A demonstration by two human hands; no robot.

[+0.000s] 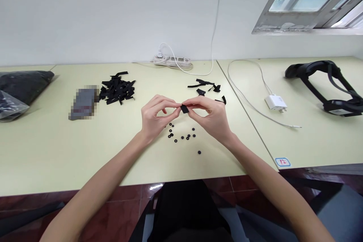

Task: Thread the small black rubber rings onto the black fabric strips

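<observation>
Between the fingertips of both hands is a small black fabric strip (184, 109), held above the table. My left hand (159, 115) pinches its left edge with thumb and forefinger. From the other side, my right hand (211, 115) pinches its top right part, so the two hands nearly touch. Several small round black snap buttons (182, 137) lie scattered on the table below the hands. A few black strips (201, 92) rest beyond my right hand. Farther left sits a heap of black fabric strips (117, 89).
The pale table (113, 151) also bears a pixelated grey object (83, 102), a black plastic bag (22, 87) at far left, and a power strip (172, 61) by the wall. To the right are a white charger (276, 102) with its cable and a black headset (309, 79).
</observation>
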